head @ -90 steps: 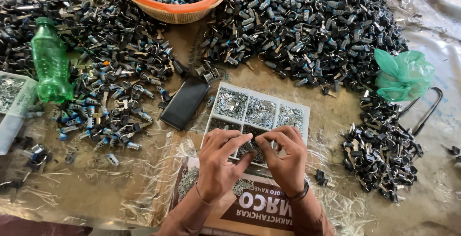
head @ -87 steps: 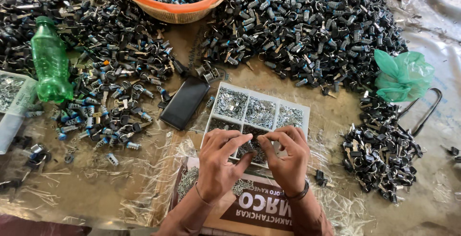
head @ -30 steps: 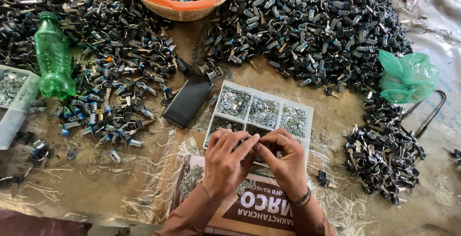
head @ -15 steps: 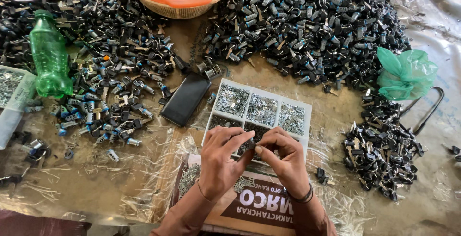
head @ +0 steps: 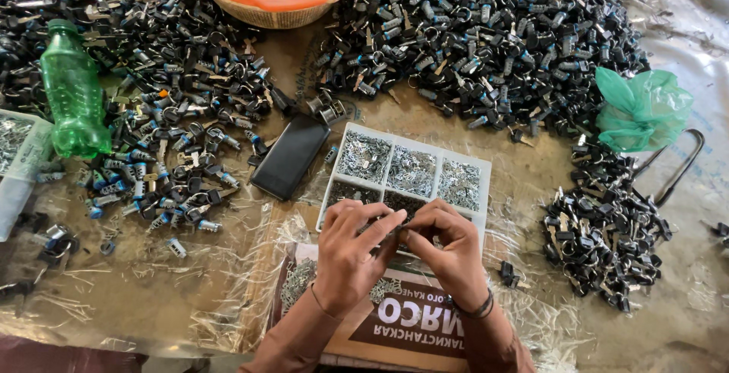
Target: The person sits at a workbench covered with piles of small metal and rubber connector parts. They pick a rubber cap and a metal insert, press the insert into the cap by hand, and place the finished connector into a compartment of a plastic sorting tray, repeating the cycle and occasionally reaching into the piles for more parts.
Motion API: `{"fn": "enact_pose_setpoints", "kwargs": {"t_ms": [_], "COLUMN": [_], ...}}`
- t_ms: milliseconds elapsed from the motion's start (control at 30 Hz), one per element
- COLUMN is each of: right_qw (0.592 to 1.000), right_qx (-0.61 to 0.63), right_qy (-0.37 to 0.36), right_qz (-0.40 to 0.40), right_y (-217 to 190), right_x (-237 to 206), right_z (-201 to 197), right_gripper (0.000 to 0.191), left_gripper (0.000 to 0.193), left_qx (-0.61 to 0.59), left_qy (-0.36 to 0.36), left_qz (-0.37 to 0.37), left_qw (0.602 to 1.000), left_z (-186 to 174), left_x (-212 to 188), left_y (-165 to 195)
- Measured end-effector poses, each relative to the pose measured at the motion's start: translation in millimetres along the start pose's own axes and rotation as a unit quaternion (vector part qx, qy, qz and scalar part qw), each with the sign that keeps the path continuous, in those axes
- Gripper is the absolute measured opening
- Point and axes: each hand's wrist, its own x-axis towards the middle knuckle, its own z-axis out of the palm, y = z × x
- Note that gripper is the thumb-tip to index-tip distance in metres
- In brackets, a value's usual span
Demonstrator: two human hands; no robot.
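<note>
While both hands' fingers (head: 387, 225) pinch a small dark part, it should be kept over the white compartmented plastic tray (head: 410, 172).

Plastic-covered table (head: 190, 305) bears lock parts (head: 486, 39), tray (head: 406, 172), phone (head: 291, 156).

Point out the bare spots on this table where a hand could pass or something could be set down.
Bare patches: the lower left, below the left pile of small parts and left of the left hand; the lower right corner, below the small right pile; a strip between the compartment tray and that pile. Crowded: the whole top, around the orange basket, green bottle and phone.
</note>
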Motion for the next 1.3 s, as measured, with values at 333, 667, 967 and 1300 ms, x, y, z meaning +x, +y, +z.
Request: {"fn": "enact_pose_setpoints", "kwargs": {"t_ms": [333, 667, 967, 1300], "right_qw": [0.983, 0.954, 0.916, 0.904], "right_qx": [0.145, 0.245, -0.354, -0.420], "right_qy": [-0.068, -0.053, 0.165, 0.071], "right_qz": [0.093, 0.164, 0.093, -0.027], "right_y": [-64.7, -97.8, -82.5, -48.1], "right_x": [-24.8, -96.9, -261.1, -277.0], "right_z": [13.2, -75.5, -123.5, -134.4], "right_gripper": [0.025, 0.029, 0.031, 0.071], "left_gripper": [0.039, 0.044, 0.046, 0.043], "left_qx": [-0.134, -0.240, -0.235, -0.180], "left_qy": [-0.022, -0.081, -0.010, -0.067], "left_qz": [-0.032, -0.039, -0.096, -0.070], "left_qw": [0.990, 0.967, 0.967, 0.979], "left_z": [-56.2, -13.6, -2.2, -11.5], "left_x": [7.3, -14.4, -42.4, -83.6], "left_y": [30.0, 97.4, 135.6, 176.9]}}
